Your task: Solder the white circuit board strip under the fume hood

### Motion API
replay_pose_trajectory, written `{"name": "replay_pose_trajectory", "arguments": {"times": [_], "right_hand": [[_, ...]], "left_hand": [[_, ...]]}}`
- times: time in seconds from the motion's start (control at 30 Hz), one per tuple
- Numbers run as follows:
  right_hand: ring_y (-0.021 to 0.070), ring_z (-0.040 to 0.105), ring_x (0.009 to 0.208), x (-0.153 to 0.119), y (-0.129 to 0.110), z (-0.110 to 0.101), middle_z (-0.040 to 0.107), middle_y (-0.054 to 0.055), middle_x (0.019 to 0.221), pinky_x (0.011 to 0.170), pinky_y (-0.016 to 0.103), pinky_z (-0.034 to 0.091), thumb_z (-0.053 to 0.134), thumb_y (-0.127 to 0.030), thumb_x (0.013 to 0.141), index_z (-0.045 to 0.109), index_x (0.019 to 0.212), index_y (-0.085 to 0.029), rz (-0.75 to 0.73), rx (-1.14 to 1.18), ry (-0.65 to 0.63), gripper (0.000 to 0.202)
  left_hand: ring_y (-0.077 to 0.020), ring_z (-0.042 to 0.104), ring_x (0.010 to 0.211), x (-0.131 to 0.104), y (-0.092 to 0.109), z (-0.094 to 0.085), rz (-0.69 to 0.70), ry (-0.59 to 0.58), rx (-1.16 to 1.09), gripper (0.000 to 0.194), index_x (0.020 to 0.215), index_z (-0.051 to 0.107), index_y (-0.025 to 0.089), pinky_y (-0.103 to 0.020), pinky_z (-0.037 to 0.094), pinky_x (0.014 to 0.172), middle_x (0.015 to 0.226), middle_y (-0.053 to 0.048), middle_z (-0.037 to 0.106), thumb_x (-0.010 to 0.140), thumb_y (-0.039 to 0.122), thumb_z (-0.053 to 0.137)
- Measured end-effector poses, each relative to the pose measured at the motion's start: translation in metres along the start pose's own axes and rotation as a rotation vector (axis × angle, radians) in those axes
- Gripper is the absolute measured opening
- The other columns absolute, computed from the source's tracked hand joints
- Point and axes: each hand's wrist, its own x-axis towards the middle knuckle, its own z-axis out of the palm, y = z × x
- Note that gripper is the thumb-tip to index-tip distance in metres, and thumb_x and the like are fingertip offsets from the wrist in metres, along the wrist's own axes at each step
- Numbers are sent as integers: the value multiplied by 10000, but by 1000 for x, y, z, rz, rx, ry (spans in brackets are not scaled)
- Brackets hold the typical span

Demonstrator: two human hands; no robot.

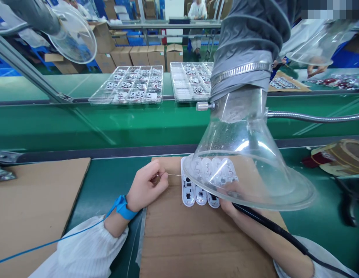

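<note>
Centrally, left hand (147,185) pinching solder wire (173,175), pointing right, toward circuit boards (193,191)

Both arms wear loose white sleeves, gathered into soft elastic cuffs that stop short of the wrists. The left hand (147,186) is bare, with 1 bright blue strap (123,207) snug round its wrist; a thin blue cord (51,242) runs from that strap back across the left sleeve (86,251). The right hand (230,200) is bare too, its sleeve (318,262) showing only at the frame's lower edge.
</note>
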Motion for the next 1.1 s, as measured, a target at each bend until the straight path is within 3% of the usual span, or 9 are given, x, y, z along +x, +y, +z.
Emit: {"name": "replay_pose_trajectory", "arguments": {"times": [0.13, 0.27, 0.43, 0.6, 0.77, 1.0, 1.1], "right_hand": [[218, 707, 665, 2, 4, 2, 716, 19, 760, 609, 358, 604, 631, -327, 1046, 681, 847, -269, -9, 16, 71, 214], [219, 720, 732, 0, 8, 9, 739, 29, 813, 736, 373, 611, 664, -397, 1041, 688, 836, -250, -3, 46, 231, 254], [204, 712, 678, 4, 6, 8, 734, 25, 775, 654, 328, 605, 649, -377, 1051, 708, 854, -239, 2, 117, 110, 248], [233, 716, 738, 7, 8, 7, 745, 36, 847, 696, 360, 629, 692, -420, 1017, 771, 937, -243, 58, 119, 13, 210], [242, 720, 735, 3, 17, 13, 742, 40, 850, 687, 385, 643, 662, -423, 1035, 760, 993, -268, 45, 142, 8, 188], [239, 748, 803, 3, 6, 7, 763, 35, 920, 745, 389, 662, 646, -340, 1045, 738, 1008, -274, 49, 80, -63, 119], [234, 750, 799, 5, 5, 9, 759, 32, 904, 707, 368, 658, 634, -339, 1039, 729, 986, -263, 12, 113, -20, 133]], "left_hand": [[-83, 380, 595, 1, -1, 0, -13, 2, -17, 254, 732, 454, 199, -230, 305, 546, 700, 58, 414, 947, 106, 552], [-81, 376, 590, 0, -1, -1, -15, 8, -27, 252, 733, 451, 200, -229, 301, 541, 701, 59, 411, 941, 100, 552], [-80, 376, 579, 0, 0, 0, -5, 5, -17, 254, 726, 449, 200, -227, 295, 531, 689, 60, 410, 934, 102, 557], [-85, 383, 574, 2, 0, 0, -8, 6, 0, 247, 724, 448, 202, -229, 305, 537, 680, 58, 416, 933, 115, 549], [-88, 389, 574, 2, 0, 1, 2, -17, 14, 242, 729, 451, 204, -229, 308, 541, 677, 58, 422, 934, 125, 553], [-85, 376, 576, 0, -2, 2, 34, -36, 19, 248, 741, 458, 202, -232, 300, 551, 670, 62, 405, 946, 116, 569], [-86, 379, 581, 0, -1, 1, 32, -15, 6, 250, 739, 463, 202, -232, 316, 563, 672, 62, 405, 950, 124, 571]]}}
